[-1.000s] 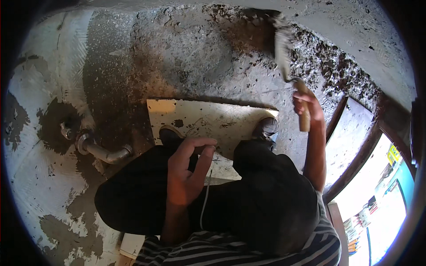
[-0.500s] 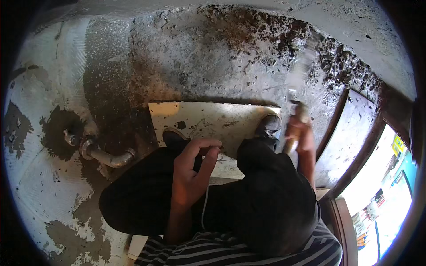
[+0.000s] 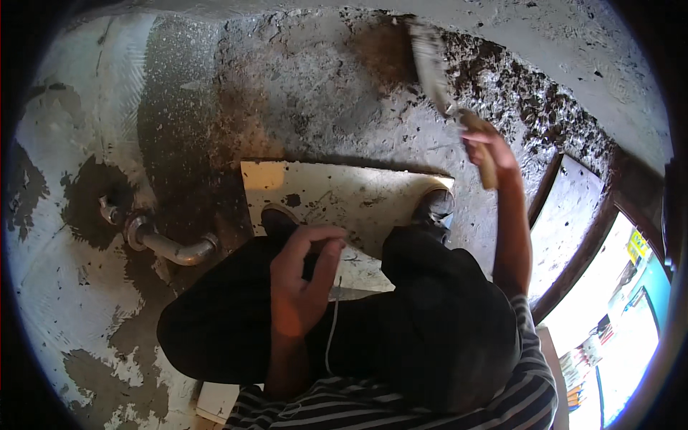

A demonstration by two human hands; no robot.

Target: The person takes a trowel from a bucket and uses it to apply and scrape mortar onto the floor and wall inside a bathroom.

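Note:
A trowel with a pale wooden handle and a long, motion-blurred blade (image 3: 430,68) is gripped in my right hand (image 3: 487,147). The blade points up toward the far edge of the rough floor, over dark, wet-looking rubble; whether it touches is hard to tell. My left hand (image 3: 304,276) hovers over my lap, loosely closed, thumb and forefinger tips drawn together with nothing visible between them. A thin pale cord (image 3: 332,330) hangs beside that wrist. Both my shoes stand on a pale, mortar-spotted board (image 3: 344,190).
Dark, loose rubble (image 3: 545,97) runs along the base of the far wall. At left, a metal elbow pipe (image 3: 175,247) comes out of the patched wall near a small fitting (image 3: 109,209). Another pale board (image 3: 573,190) leans at right, beside a bright doorway (image 3: 609,330).
My right hand has swung the trowel forward and to the left, from beside my knee to the far rubble, the arm stretching out. My left hand has shifted slightly left.

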